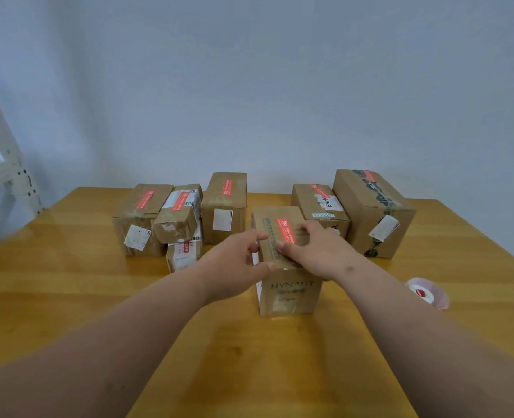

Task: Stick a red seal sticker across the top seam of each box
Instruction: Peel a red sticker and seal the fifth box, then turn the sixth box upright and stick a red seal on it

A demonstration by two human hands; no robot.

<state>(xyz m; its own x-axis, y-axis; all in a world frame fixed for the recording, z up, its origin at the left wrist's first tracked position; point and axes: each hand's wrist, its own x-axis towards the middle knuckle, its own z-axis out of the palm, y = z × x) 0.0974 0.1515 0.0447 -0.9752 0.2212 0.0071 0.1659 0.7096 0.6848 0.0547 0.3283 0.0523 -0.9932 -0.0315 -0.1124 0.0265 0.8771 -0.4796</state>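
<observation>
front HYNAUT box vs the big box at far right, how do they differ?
The HYNAUT box stands nearest the camera, with both hands on it: left hand at its left edge, right hand on top. The far-right box sits untouched at the back. The far-right box looks larger and carries dark printed tape; the HYNAUT box shows printed lettering on its front. Both are brown cardboard with a red sticker on top.

Seven cardboard boxes stand on the desk [68, 297]: one under the fingers [289, 245], six beyond them. Seven red seal stickers show, one per box. One sticker roll [426, 292] lies right of the fingers. Two hands reach in.
</observation>
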